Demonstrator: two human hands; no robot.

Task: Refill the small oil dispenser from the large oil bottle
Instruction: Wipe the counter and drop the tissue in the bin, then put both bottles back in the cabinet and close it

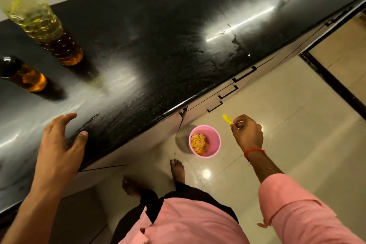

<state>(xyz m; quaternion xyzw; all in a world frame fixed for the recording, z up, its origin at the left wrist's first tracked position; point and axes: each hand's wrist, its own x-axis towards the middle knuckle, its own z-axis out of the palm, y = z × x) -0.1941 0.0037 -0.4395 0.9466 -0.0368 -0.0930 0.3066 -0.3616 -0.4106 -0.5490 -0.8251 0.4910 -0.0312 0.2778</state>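
The large clear oil bottle (37,20) stands at the back left of the black countertop (158,45), with golden oil in its lower part. To its left stands the small oil dispenser (25,77), with a dark top and amber oil inside. My left hand (61,144) rests open on the counter's front edge, well short of both bottles. My right hand (247,134) hangs over the floor to the right and pinches a small yellow plastic strip (227,121) above and to the right of a pink bin.
A pink bin (205,140) with yellow scraps inside sits on the tiled floor below the counter edge. Cabinet drawers with black handles (227,93) run under the counter. My bare feet (178,170) stand close to the cabinets.
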